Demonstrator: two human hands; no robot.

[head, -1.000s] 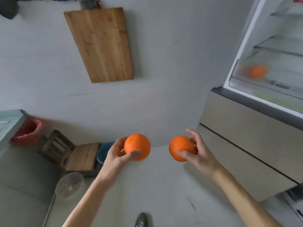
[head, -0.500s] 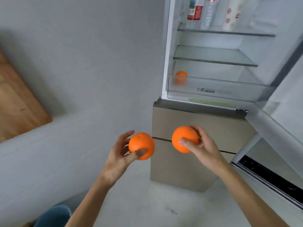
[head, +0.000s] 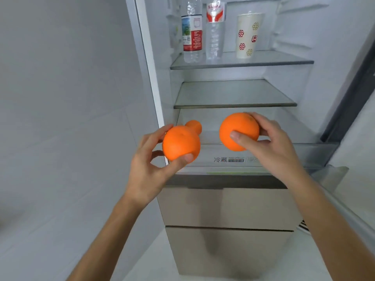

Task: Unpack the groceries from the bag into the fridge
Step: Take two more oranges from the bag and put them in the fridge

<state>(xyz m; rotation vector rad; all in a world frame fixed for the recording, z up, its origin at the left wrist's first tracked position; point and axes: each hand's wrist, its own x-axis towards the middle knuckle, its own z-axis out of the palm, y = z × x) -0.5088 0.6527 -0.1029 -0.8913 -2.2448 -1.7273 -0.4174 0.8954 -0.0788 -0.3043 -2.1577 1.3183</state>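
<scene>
Roughly midway, by the look of it: the fridge (head: 233,94) stands open and already holds goods. On the top shelf (head: 241,64) stand two water bottles (head: 192,35) side by side and a patterned paper cup (head: 248,35) to their right. The middle shelf (head: 235,104) is bare. One orange (head: 194,126) already sits at the left of the bottom level behind the clear drawer front (head: 229,159), partly hidden by the fruit in front of it.

The left hand (head: 150,169) pinches an orange (head: 181,143), thumb below and fingers curled behind, just in front of the fridge's left edge. The right hand (head: 269,145) pinches a second orange (head: 239,131), thumb across its front and fingers wrapped behind, held before the bottom level. Neither fruit is set down yet; both likely go beside the one already inside.

The bag is not in view, so what remains to unpack cannot be told.

Surroundings: pale grey tiled wall (head: 67,98) left of the fridge, beige lower drawers (head: 227,207) below the open section, the open door (head: 349,191) at the right edge, and a light floor (head: 142,268).
</scene>
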